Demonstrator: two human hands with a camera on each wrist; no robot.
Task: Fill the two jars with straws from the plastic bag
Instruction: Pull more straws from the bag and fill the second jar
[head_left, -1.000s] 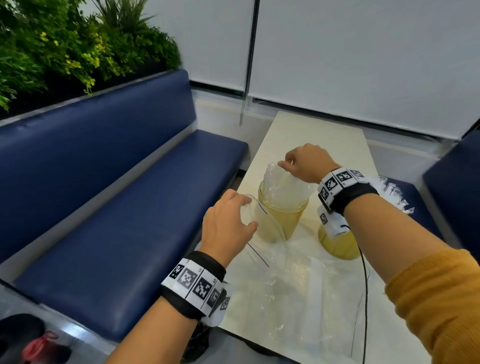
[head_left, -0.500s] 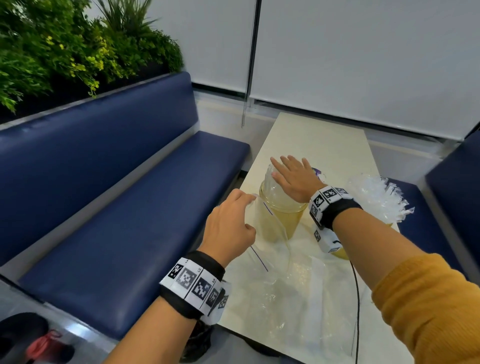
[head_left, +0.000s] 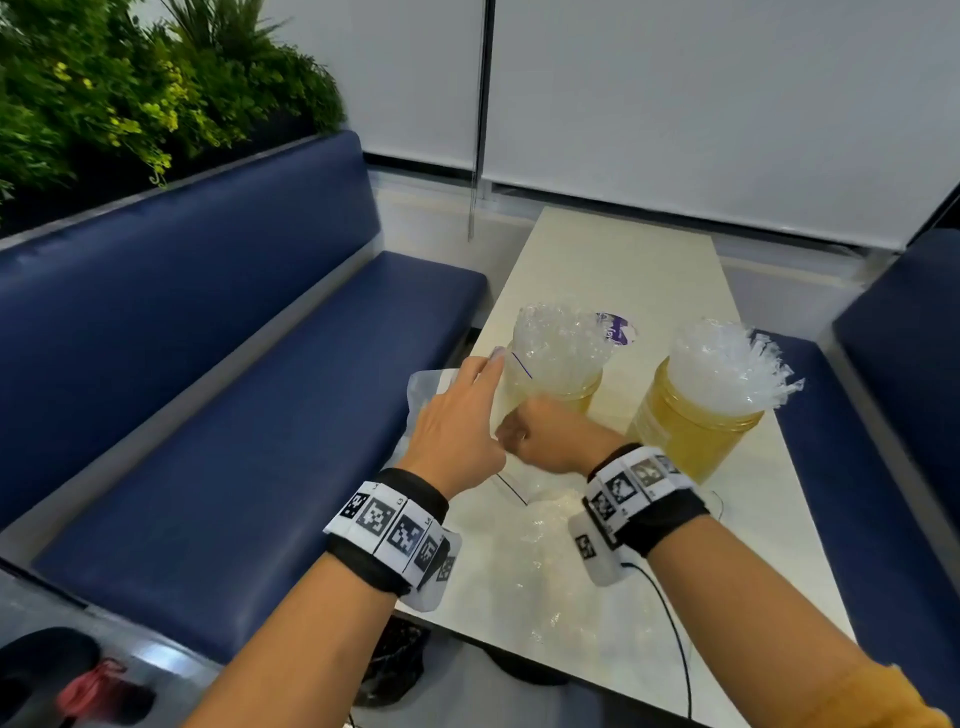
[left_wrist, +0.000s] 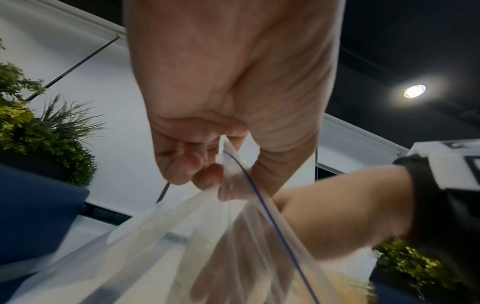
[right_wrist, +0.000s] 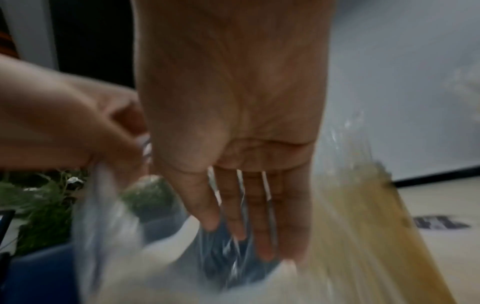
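Two amber jars stand on the pale table, both stuffed with clear-wrapped straws: the left jar and the right jar. A clear zip bag lies in front of them with its mouth lifted. My left hand pinches the bag's zip rim, which carries a thin blue line. My right hand reaches into the bag's mouth beside the left jar. In the blurred right wrist view its fingers are straight inside the film and hold nothing I can see.
Blue padded benches run along both sides of the table, the left bench and the right bench. A purple-printed round label lies behind the left jar. A black cable trails from my right wrist. Plants fill the far left.
My right hand has come off the top of the left jar's straws and gone down into the bag's mouth. My left hand still holds the bag's rim.
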